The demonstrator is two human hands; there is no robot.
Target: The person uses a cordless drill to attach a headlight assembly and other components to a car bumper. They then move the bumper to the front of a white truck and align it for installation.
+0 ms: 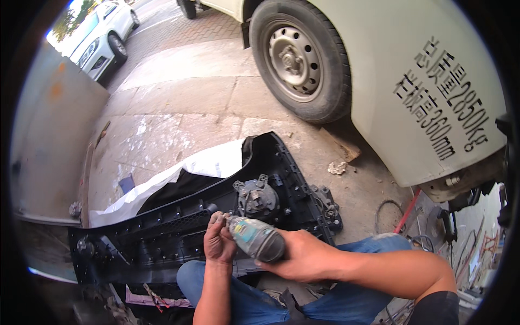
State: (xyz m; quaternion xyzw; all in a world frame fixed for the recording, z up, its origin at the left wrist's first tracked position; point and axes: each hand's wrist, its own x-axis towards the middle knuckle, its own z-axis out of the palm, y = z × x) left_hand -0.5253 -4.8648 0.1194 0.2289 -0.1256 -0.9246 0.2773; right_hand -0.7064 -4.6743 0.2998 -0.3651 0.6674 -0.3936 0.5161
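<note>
A teal and dark grey cordless drill [254, 237] is in my right hand [306, 254], which is wrapped round its handle below the motor housing. The drill's nose points up and left toward my left hand [218, 241]. That hand is closed, its fingertips pinched together at the nose; whatever small piece lies between them is hidden. Beneath both hands stretches a black plastic car bumper [157, 252], its ribbed inner side facing up. A round fog lamp [257, 197] is mounted in it, just beyond the drill.
White sheeting [208, 161] lies under the bumper's far edge. A cream truck with a wheel [295, 59] stands ahead right, a wood block [341, 145] near its tyre. To the left rises a metal panel [54, 130]. Cables and a red bar [407, 212] lie at right.
</note>
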